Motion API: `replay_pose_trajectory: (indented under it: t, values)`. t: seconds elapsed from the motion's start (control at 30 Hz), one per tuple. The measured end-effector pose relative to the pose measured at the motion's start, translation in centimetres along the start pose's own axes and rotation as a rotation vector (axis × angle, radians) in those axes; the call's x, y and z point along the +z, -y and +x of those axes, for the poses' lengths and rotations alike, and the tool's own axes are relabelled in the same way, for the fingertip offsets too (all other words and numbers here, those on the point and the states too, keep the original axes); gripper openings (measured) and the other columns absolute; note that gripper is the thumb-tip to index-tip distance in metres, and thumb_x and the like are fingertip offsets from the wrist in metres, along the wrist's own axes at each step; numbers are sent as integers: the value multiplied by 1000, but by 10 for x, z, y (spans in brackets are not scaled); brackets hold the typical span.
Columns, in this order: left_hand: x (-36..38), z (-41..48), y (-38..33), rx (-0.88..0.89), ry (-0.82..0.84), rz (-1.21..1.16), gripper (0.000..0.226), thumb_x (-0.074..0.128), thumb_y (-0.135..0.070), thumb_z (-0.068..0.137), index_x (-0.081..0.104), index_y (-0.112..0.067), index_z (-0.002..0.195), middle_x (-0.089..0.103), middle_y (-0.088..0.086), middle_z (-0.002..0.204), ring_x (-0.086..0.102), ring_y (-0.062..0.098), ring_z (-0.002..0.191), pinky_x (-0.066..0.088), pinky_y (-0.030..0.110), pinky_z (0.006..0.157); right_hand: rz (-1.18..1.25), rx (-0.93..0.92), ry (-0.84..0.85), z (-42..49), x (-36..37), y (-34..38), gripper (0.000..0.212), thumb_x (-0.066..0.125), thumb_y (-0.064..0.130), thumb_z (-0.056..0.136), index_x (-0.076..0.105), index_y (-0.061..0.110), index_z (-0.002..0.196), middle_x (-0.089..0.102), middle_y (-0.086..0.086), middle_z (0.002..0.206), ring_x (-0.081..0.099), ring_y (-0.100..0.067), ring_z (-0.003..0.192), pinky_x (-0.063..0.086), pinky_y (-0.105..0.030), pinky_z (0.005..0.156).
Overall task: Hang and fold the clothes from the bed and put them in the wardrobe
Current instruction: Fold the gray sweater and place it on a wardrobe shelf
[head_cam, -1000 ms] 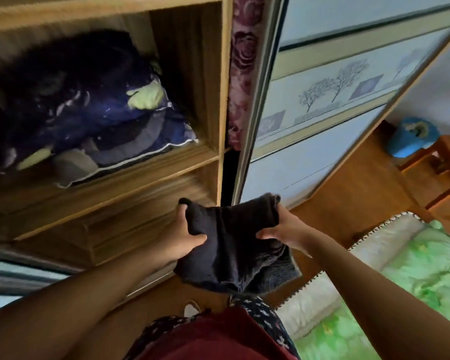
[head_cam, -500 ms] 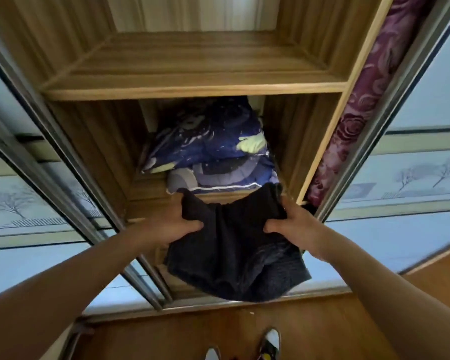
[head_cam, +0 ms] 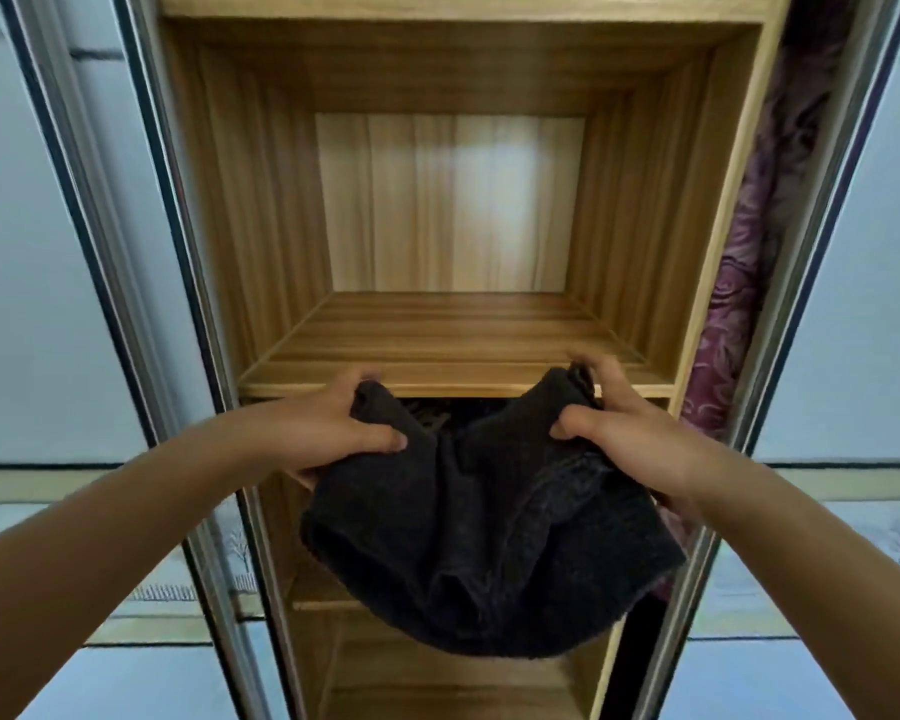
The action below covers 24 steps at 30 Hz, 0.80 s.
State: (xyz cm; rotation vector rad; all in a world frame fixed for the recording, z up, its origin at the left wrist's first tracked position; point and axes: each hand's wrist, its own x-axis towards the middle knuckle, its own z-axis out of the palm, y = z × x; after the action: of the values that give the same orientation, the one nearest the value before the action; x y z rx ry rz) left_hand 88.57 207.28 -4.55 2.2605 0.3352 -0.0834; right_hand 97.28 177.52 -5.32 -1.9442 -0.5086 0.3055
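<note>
Gripping dark garment before wardrobe shelf: left hand, right hand (fingers curled round its top corners).

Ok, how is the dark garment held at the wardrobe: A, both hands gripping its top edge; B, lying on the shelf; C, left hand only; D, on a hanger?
A: the left hand and right hand each grip the top of the dark garment, off the shelf.
</note>
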Motion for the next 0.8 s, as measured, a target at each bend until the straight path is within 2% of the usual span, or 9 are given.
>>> replay_pose_trajectory:
  t: [0.1, 0.17, 0.27, 0.33, 0.4, 0.5, 0.67, 0.73, 0.8]
  values:
    - [-22, -6, -20, 41, -5, 2, 55, 77, -51, 82, 42, -59, 124, 53, -11, 128, 65, 18, 107, 61, 34, 64, -18, -81, -7, 0, -8, 27, 52, 66, 42, 64, 59, 58, 113, 63, 9, 119, 65, -16, 104, 50, -32, 79]
    - [-34, -6, -33, 53, 1, 9, 44, 76, -51, 83, 48, -60, 116, 54, -10, 126, 65, 18, 105, 59, 29, 62, -22, -113, -25, 2, -13, 41, 41, 65, 39, 64, 66, 53, 102, 68, 5, 114, 66, -16, 102, 49, -32, 78]
    - [-51, -2, -48, 64, 13, 11, 41, 76, -53, 82, 53, -58, 115, 55, -9, 124, 64, 18, 105, 59, 27, 62, -16, -148, -35, 11, -22, 53, 31, 67, 33, 74, 69, 49, 100, 69, 4, 112, 67, -17, 101, 48, -31, 77]
    - [-64, 4, -56, 81, -2, -1, 45, 77, -53, 81, 55, -53, 120, 58, -7, 124, 65, 19, 107, 63, 34, 72, -3, -180, -64, 21, -32, 59, 28, 66, 24, 85, 71, 45, 102, 70, 4, 111, 66, -16, 101, 48, -30, 76]
    - [-77, 16, -62, 89, -56, -23, 46, 77, -53, 82, 57, -49, 123, 62, -5, 123, 66, 20, 107, 62, 41, 85, 37, -194, -114, 35, -43, 65, 27, 65, 20, 88, 72, 41, 104, 70, 5, 111, 66, -15, 101, 47, -29, 75]
    - [-92, 41, -65, 93, -148, -160, 44, 77, -51, 83, 60, -46, 124, 68, -2, 119, 68, 22, 107, 57, 45, 94, 117, -202, -185, 63, -59, 69, 25, 65, 17, 90, 73, 36, 106, 69, 4, 113, 66, -17, 102, 49, -28, 75]
    - [-87, 104, -55, 78, -260, -394, 54, 73, -32, 92, 52, -32, 141, 66, 2, 124, 67, 21, 103, 58, 32, 77, 228, -140, -327, 131, -64, 46, 22, 65, 13, 92, 74, 31, 102, 71, -4, 111, 67, -23, 100, 53, -33, 78]
    - [-73, 129, -46, 84, -318, -318, 53, 66, -25, 98, 46, -27, 146, 58, 2, 134, 60, 16, 108, 53, 28, 80, 166, -124, -369, 160, -60, 27, 20, 62, 9, 95, 71, 26, 101, 70, -6, 113, 65, -23, 102, 50, -31, 80]
    - [-60, 147, -33, 125, -357, -79, 49, 57, -18, 102, 43, -24, 149, 50, 3, 145, 51, 14, 113, 46, 19, 87, -154, -113, -397, 184, -57, 6, 20, 54, 12, 101, 67, 22, 112, 64, -10, 124, 57, -31, 118, 45, -34, 95]
